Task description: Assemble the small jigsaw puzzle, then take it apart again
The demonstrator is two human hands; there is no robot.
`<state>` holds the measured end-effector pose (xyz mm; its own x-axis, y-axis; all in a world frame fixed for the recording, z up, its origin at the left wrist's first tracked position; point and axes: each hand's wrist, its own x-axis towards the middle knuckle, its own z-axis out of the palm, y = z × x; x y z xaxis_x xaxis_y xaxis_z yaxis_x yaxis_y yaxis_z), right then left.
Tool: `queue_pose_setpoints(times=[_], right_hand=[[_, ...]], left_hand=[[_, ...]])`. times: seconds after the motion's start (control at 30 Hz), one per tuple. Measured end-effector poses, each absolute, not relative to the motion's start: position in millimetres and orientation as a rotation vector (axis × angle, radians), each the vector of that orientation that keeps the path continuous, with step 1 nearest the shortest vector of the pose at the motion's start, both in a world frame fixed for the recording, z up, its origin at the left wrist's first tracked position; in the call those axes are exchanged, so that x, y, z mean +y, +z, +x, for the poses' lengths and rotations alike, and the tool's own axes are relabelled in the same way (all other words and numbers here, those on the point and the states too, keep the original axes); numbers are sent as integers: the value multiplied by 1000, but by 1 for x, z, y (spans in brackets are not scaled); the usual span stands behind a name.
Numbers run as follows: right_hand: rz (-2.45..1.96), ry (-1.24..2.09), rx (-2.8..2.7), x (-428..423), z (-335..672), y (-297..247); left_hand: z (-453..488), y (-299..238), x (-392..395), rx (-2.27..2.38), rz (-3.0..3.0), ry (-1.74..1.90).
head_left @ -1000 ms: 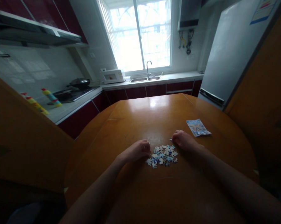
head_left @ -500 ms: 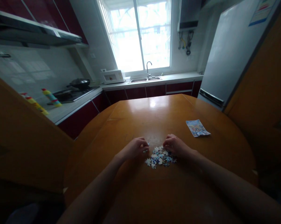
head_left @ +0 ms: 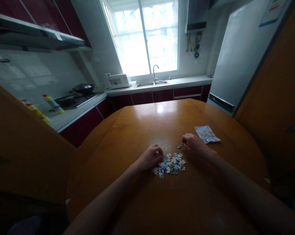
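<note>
A loose heap of jigsaw puzzle pieces, white, light blue and dark blue, lies on the wooden table. My left hand is at the heap's upper left edge, its fingers curled down in a pinch; whatever is between the fingertips is hidden. Beyond the heap to the right, my right hand has its fingers closed on a small puzzle piece at the tabletop. Right beside those fingertips lies a dark blue piece. A creased picture sheet lies just past my right hand.
The rounded wooden table fills the middle. Behind it run a counter with a sink, a microwave and a stove with a pan. A fridge stands at the right, and yellow bottles at the left.
My right hand has moved from the heap away to the right, toward the picture sheet, with pieces now at its fingertips. My left hand has shifted right, onto the heap's edge.
</note>
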<state>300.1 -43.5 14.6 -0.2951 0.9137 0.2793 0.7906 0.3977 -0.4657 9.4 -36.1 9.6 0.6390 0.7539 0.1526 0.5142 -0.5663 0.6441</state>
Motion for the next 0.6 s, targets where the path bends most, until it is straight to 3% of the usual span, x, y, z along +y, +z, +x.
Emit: queue_pose_setpoints(times=[0.33,0.43,0.6], right_hand=[[-1393,434,-2364,-60,301,23],[-1337,441,-2268,-61,283,19],[-1112,735,-1972,-70,242,8]], left_hand=[[9,6,-39,1059,2069,583],[11,10,-39,1057,2023,632],[19,17,-43,998,1918,702]])
